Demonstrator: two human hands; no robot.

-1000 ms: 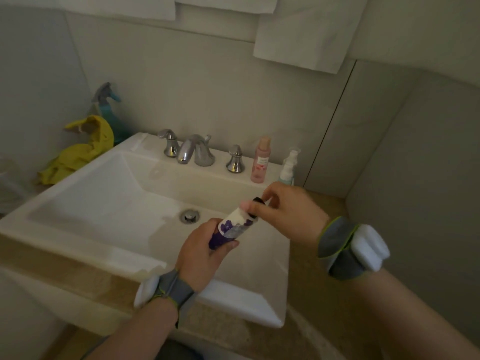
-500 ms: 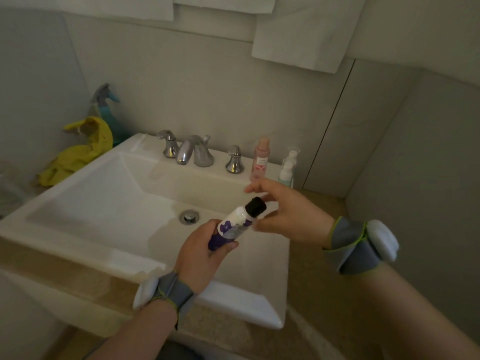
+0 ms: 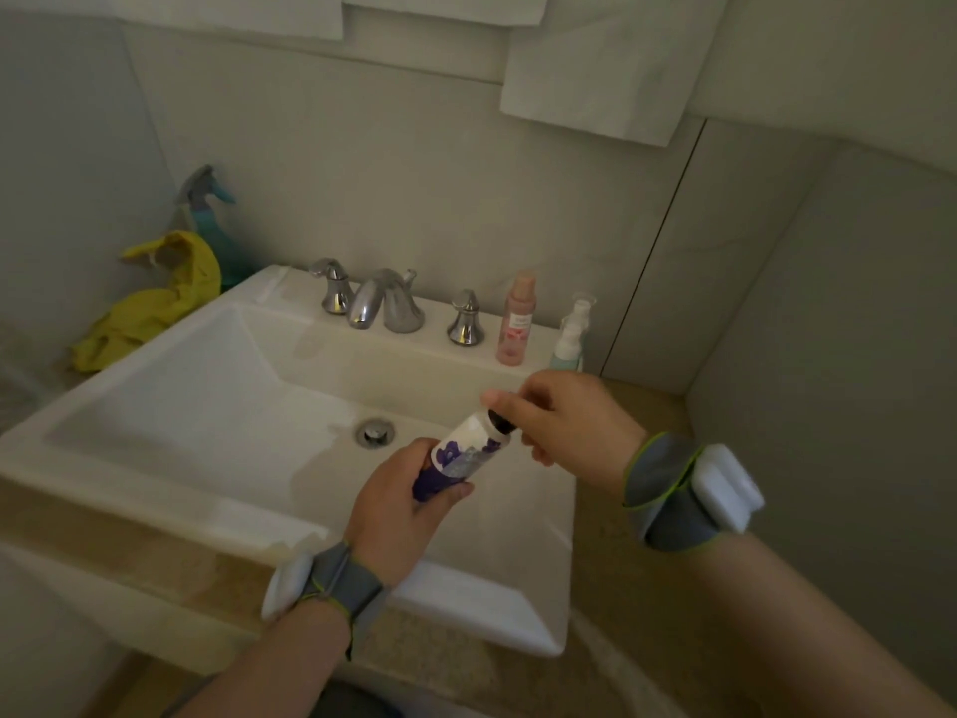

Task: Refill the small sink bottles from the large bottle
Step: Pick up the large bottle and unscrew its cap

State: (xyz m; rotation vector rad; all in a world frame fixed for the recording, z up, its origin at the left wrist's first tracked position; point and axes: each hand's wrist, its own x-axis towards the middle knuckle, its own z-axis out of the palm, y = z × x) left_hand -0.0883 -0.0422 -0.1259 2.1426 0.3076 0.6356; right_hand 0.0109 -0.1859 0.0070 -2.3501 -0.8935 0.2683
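Observation:
My left hand grips a white bottle with a purple flower label, tilted over the front right of the white sink. My right hand has its fingers closed around the bottle's black cap, which is mostly hidden by them. A pink bottle and a small white pump bottle stand on the sink's back right ledge, beyond my right hand.
A chrome faucet with two handles sits at the back of the sink; the drain lies just left of the held bottle. A yellow cloth and a teal spray bottle are at the left. Walls close in on the right.
My right hand, which had opened off the black cap half a second ago, has closed over it again. The bottle stays in my left hand at about the same place.

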